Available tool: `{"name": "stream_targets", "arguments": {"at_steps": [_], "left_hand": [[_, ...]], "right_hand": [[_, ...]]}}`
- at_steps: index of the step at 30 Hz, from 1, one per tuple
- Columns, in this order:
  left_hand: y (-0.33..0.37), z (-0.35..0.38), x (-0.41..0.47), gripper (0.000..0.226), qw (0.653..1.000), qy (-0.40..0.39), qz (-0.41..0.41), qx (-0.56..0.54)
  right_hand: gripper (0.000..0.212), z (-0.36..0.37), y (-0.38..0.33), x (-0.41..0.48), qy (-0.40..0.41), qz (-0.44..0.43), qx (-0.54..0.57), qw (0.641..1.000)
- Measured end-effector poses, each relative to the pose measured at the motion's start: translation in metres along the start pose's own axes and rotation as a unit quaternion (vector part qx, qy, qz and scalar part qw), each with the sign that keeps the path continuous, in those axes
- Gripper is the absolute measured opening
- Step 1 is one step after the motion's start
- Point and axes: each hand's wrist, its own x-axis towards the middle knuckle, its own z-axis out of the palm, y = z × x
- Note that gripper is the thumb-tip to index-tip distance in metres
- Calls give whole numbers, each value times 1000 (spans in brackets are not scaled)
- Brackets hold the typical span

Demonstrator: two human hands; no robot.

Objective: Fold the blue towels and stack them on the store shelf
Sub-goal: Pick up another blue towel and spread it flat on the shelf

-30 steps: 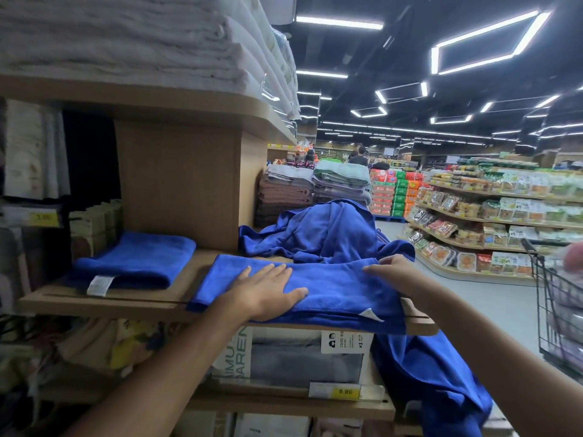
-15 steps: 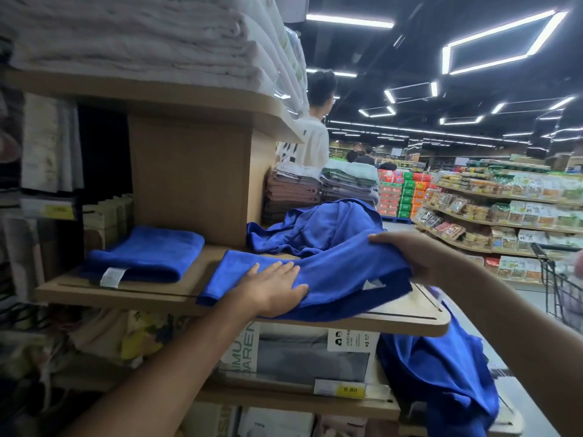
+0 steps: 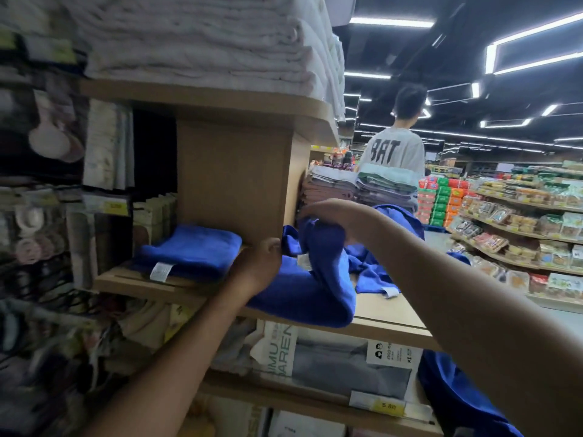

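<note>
On wooden shelf [image 3: 388, 310], left hand [image 3: 257, 266] holds blue towel [image 3: 303, 294] down, right hand [image 3: 328, 212] grips it.

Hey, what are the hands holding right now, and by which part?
Both hold the half-folded blue towel: the right hand grips its lifted end, the left hand curls fingers on its left edge.

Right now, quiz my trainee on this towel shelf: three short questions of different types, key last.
1. True or false: the right hand grips the half-folded towel.
2. Where does the folded towel lie from the left hand? A: to its left. B: to its right. C: on the shelf above.
3. Fill in: the upper-shelf stack holds ___ towels.
Key: 1 true; 2 A; 3 white.
</note>
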Motion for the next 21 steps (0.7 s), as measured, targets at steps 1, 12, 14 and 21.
{"name": "stream_targets", "arguments": {"at_steps": [1, 12, 14, 21], "left_hand": [[-7, -7, 4, 31, 998, 2, -30, -52], [-32, -18, 8, 28, 965, -41, -100, -238], [-23, -27, 9, 44, 975, -57, -60, -207], [30, -13, 27, 56, 982, -135, 55, 117]], "right_hand": [[23, 10, 0, 5, -22, 21, -2, 1000], [19, 55, 22, 17, -14, -10, -40, 999], [22, 38, 35, 14, 67, -78, -165, 981], [50, 38, 92, 0, 63, -157, -459, 872]]}}
